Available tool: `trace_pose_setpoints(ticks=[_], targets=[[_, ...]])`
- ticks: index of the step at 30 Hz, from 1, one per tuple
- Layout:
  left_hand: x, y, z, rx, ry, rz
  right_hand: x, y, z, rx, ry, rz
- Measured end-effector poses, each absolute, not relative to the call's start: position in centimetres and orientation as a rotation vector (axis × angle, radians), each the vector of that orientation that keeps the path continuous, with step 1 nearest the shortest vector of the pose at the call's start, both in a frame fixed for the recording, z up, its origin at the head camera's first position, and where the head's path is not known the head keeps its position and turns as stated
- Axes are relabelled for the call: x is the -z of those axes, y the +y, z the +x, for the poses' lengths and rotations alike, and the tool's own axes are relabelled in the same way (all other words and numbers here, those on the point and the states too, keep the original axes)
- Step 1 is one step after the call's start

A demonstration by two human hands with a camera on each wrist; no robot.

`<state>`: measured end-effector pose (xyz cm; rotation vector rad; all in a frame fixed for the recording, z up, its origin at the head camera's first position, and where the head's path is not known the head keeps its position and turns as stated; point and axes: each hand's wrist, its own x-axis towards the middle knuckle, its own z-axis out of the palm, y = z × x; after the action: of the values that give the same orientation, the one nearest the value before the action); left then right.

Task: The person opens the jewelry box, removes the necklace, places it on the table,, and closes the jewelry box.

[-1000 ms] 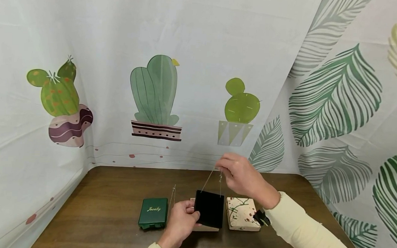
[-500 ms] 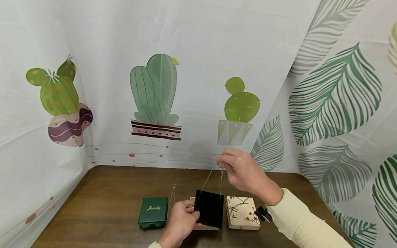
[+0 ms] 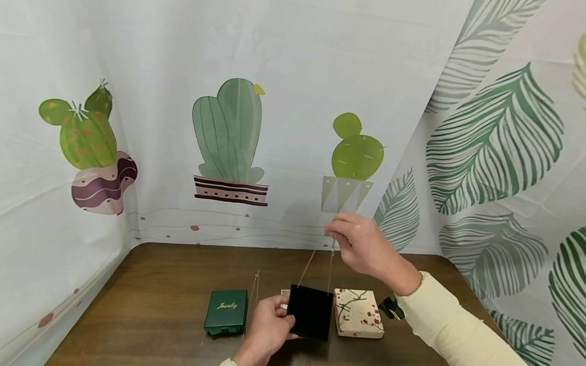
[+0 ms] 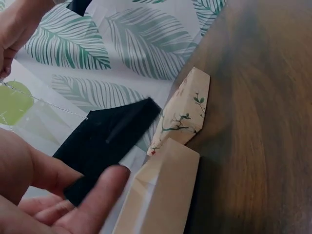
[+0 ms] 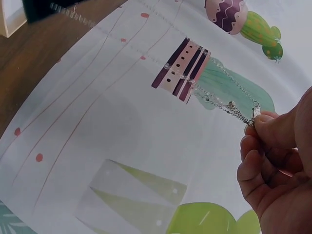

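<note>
My left hand (image 3: 267,325) pinches the left edge of a black square jewelry pad (image 3: 311,313) between thumb and fingers. The pad is held tilted above a pale open box (image 4: 170,180). Higher up, my right hand (image 3: 361,244) pinches a thin silver necklace (image 5: 231,105) at its clasp, thumb against the curled index finger. Two strands of the chain run down from those fingertips to the pad's upper edge, fairly taut. In the left wrist view one strand meets a corner of the pad. The pad's far face is hidden in the head view.
A green box lettered "Jewelry" (image 3: 226,310) lies left of my left hand, with another thin chain (image 3: 256,281) beside it. To the right of the pad lies a cream floral box (image 3: 358,314). A black device (image 3: 392,308) is at my right wrist. Printed cloth hangs behind the brown table (image 3: 163,297).
My right hand has risen slightly and shifted right, still pinching the necklace. The black pad has tipped and moved a little right and down. My left hand keeps its grip.
</note>
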<state>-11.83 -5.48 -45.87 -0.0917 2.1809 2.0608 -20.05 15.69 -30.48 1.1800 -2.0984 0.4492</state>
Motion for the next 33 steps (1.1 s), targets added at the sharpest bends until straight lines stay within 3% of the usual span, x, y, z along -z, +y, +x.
trace_pose_setpoints(ticks=[33], targets=[[45.6, -5.4, -11.0, -2.057, 2.133, -0.181, 29.1, 17.2, -21.0, -0.468, -2.165, 1.088]])
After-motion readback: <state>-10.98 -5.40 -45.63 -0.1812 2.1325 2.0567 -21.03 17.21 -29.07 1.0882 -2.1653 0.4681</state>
